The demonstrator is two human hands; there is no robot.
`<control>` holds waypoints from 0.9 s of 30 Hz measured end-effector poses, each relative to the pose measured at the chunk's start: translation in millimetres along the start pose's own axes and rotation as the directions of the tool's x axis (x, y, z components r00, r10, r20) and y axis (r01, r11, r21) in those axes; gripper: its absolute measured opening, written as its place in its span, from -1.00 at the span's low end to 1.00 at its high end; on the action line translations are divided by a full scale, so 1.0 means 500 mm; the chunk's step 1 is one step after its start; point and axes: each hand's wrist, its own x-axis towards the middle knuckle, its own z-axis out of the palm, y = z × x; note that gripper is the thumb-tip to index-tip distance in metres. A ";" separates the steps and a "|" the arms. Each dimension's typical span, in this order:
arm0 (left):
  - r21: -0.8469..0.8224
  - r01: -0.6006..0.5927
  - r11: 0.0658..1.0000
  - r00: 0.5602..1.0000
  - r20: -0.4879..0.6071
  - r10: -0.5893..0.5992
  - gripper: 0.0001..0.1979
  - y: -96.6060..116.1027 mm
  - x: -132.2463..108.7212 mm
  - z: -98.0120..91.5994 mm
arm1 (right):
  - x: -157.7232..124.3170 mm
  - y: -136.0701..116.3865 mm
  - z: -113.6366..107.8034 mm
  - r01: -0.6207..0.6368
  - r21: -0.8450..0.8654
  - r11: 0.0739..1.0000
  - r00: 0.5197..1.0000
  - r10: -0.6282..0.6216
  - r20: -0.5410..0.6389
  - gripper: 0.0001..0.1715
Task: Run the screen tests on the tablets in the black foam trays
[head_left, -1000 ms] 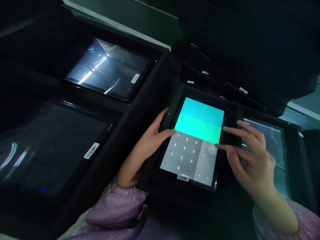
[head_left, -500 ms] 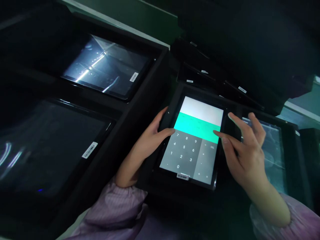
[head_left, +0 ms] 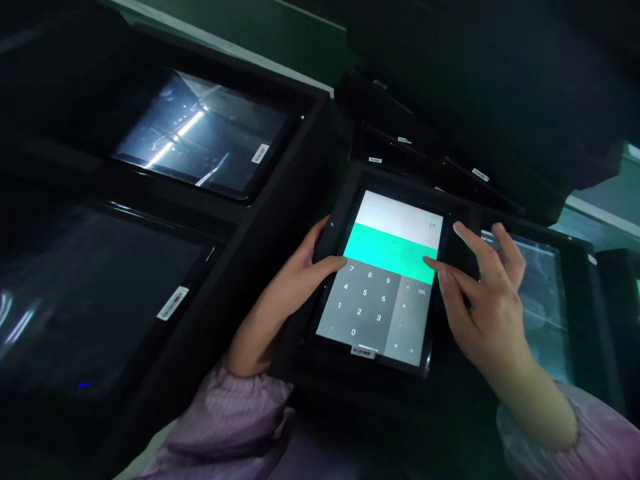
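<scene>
A black tablet (head_left: 367, 300) is tilted in front of me with a calculator lit on its screen: white display on top, green panel across the middle, grey number keys below. A barcode label (head_left: 363, 352) sticks to its lower border. My left hand (head_left: 293, 283) grips the tablet's left side, thumb over the front edge and the other fingers mostly hidden behind. My right hand (head_left: 493, 293) is open at the right side, its fingers spread. The index fingertip touches the green panel's right end, inside a darker round patch. A small symbol shows in the white display.
On the left, two dark tablets (head_left: 200, 140) with labels lie in black compartments (head_left: 280, 180). Several labelled dark devices (head_left: 400, 157) lie behind the held tablet. Another tablet (head_left: 543, 293), dimly lit, lies to the right, partly behind my right hand.
A small symbol has appeared in the white display, and a darker round patch shows at my right index fingertip. The view has shifted slightly; both hands keep their pose.
</scene>
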 end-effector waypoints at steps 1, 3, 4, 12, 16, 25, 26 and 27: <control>0.003 0.007 1.000 1.000 0.006 -0.007 0.01 0.000 0.000 0.000 | -0.001 0.003 -0.003 -0.014 -0.009 1.000 1.000 0.013 -0.006 -0.56; 0.012 0.000 1.000 1.000 0.006 0.000 0.02 0.002 0.001 0.001 | -0.001 0.004 -0.006 -0.017 -0.005 1.000 1.000 0.017 -0.016 -0.56; 0.013 -0.009 1.000 1.000 0.004 0.009 0.03 0.003 0.002 0.001 | 0.001 0.002 -0.006 -0.007 0.008 1.000 1.000 0.007 -0.026 -0.58; 0.026 -0.070 0.997 0.997 0.046 0.068 0.10 -0.012 0.008 -0.008 | 0.004 -0.055 0.025 0.148 0.143 0.979 0.983 -0.162 0.089 -0.58; 0.031 -0.091 0.995 0.994 0.065 0.089 0.11 -0.018 0.011 -0.010 | -0.003 -0.066 0.034 0.175 0.087 0.981 0.967 -0.188 0.172 -0.54; 0.144 -0.093 0.985 0.995 0.037 0.089 0.10 -0.011 0.015 -0.010 | 0.020 -0.032 -0.016 0.036 0.067 0.997 0.995 -0.030 -0.093 -0.68; 0.129 -0.083 0.988 0.996 0.040 0.078 0.08 -0.010 0.013 -0.010 | 0.018 -0.025 -0.019 0.012 0.046 0.999 0.996 -0.008 -0.093 -0.68; 0.111 -0.072 0.991 0.997 0.040 0.068 0.06 -0.010 0.011 -0.009 | 0.016 -0.018 -0.021 -0.006 0.026 1.000 0.996 0.008 -0.083 -0.65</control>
